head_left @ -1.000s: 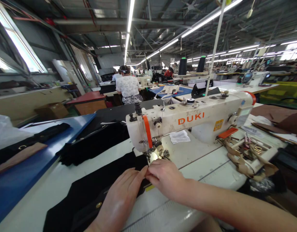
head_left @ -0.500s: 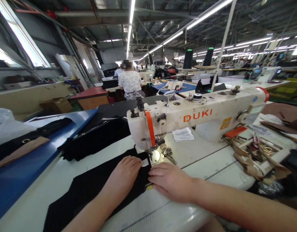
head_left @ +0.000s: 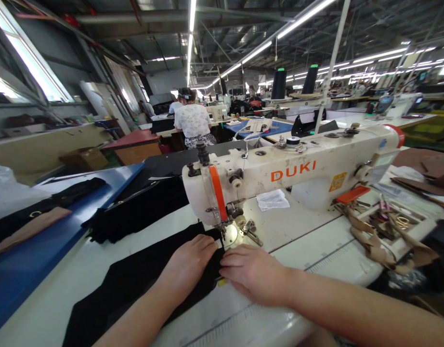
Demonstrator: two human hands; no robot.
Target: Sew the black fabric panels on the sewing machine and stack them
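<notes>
A black fabric piece (head_left: 135, 270) lies flat on the sewing machine's bed, its right edge by the needle and presser foot (head_left: 224, 233). My left hand (head_left: 193, 258) rests on top of it, fingers drawn together at a small white label (head_left: 218, 244), which the fingertips partly cover. At the fabric's right edge, just in front of the needle plate (head_left: 230, 234), my right hand (head_left: 256, 272) is closed with its fingers together on the cloth. A small yellow piece (head_left: 222, 282) shows below the right fingertips. The white sewing machine (head_left: 258, 168) stands over the work.
Folded black fabric (head_left: 138, 207) lies behind the work, left of the machine head. A blue table (head_left: 59, 241) is at the left. To the right, a tray (head_left: 417, 231) holds scissors and tan strips. A paper slip (head_left: 272, 200) lies under the machine arm. A person (head_left: 193, 118) sits further back.
My left fingers have bunched and shifted slightly right, covering more of the white label. My right hand stays at the fabric edge. The camera view has turned slightly.
</notes>
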